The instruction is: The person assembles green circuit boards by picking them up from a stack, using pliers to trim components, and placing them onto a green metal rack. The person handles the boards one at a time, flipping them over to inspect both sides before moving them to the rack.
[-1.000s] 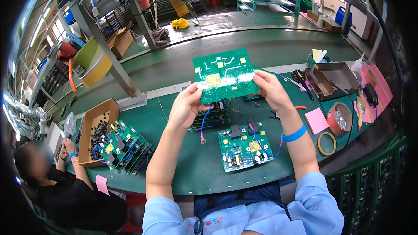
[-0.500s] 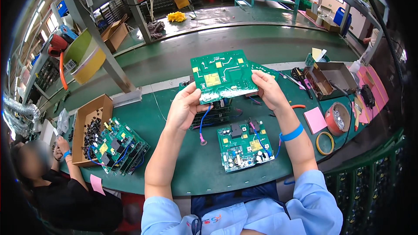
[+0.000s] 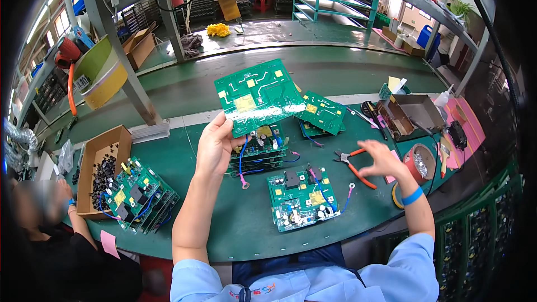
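Left hand (image 3: 215,146) pinches the lower left edge of a green circuit board (image 3: 257,96), thumb on the near face, the board raised and tilted above the green workbench (image 3: 224,218), over a stack of boards (image 3: 262,151); the board rises up and to the right from the grip. Right hand (image 3: 381,158) holds nothing, fingers spread, hovering just beside the orange-handled pliers (image 3: 353,163); another populated board (image 3: 302,197) lies flat between the forearms.
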Demonstrator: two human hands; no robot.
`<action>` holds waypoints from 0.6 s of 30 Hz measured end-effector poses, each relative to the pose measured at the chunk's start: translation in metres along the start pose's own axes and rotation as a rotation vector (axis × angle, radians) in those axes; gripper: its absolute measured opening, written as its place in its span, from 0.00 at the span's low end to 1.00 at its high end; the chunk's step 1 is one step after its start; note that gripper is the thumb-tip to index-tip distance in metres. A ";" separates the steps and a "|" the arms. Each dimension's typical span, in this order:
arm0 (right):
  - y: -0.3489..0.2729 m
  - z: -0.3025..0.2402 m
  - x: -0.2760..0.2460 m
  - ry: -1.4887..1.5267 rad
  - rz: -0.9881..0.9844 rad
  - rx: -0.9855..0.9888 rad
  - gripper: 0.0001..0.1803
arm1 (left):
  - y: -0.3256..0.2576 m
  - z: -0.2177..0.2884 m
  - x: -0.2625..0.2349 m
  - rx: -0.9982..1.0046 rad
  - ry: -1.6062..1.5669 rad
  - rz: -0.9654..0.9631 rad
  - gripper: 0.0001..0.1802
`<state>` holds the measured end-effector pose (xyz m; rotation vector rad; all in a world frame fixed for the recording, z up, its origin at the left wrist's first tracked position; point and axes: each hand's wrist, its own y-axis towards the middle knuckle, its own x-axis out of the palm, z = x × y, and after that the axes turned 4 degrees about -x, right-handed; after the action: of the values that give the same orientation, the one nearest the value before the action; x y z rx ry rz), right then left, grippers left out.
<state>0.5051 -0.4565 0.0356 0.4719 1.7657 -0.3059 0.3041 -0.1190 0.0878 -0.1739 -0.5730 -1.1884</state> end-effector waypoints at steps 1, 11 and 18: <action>-0.014 0.006 0.009 -0.045 -0.036 0.014 0.46 | 0.001 0.000 0.000 -0.002 0.002 -0.005 0.18; -0.005 0.004 0.023 -0.158 -0.015 -0.085 0.49 | -0.001 -0.001 -0.003 -0.024 0.011 0.005 0.17; 0.001 0.000 0.016 -0.124 0.135 0.057 0.21 | -0.002 0.001 -0.001 -0.014 -0.027 0.011 0.16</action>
<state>0.5020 -0.4528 0.0201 0.5981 1.5992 -0.2845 0.3015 -0.1191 0.0878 -0.2044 -0.5870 -1.1814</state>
